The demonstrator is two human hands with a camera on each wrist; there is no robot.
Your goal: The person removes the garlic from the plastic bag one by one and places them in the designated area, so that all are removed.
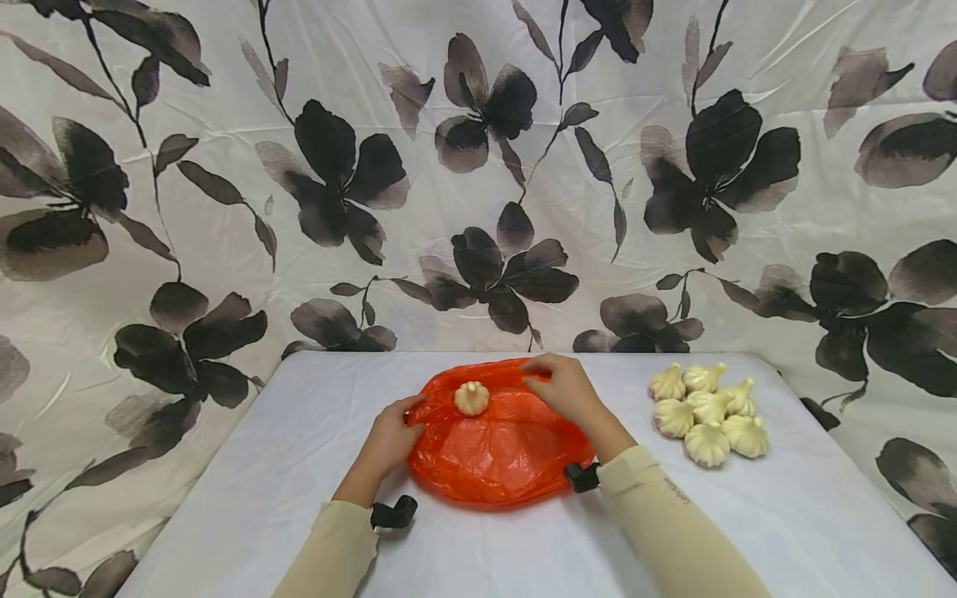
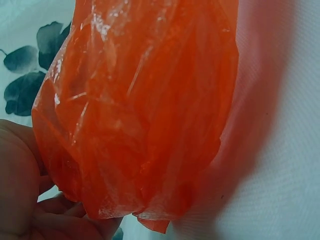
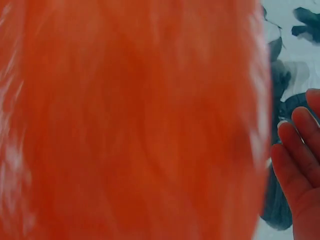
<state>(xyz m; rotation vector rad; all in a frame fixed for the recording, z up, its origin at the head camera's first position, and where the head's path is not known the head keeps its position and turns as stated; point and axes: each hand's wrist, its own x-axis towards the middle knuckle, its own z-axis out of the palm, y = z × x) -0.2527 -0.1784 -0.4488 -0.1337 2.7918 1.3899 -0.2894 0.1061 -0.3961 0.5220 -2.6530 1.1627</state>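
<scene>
A red plastic bag [image 1: 508, 457] lies with its mouth spread wide in the middle of the table. One garlic bulb [image 1: 472, 399] sits within the bag's opening, toward the far left. My left hand [image 1: 390, 436] grips the bag's left edge; in the left wrist view its fingers curl at the crinkled red plastic [image 2: 135, 115]. Over the far right rim is my right hand [image 1: 564, 386], its fingers reaching left above the bag. In the right wrist view, that hand's fingers [image 3: 300, 155] extend straight beside the red plastic [image 3: 140, 120] and hold nothing.
Several garlic bulbs [image 1: 707, 407] lie grouped on the white-covered table [image 1: 314, 415], right of the bag. Behind the table's far edge hangs a cloth with dark flowers [image 1: 486, 274]. Each wrist wears a black camera mount [image 1: 394, 512].
</scene>
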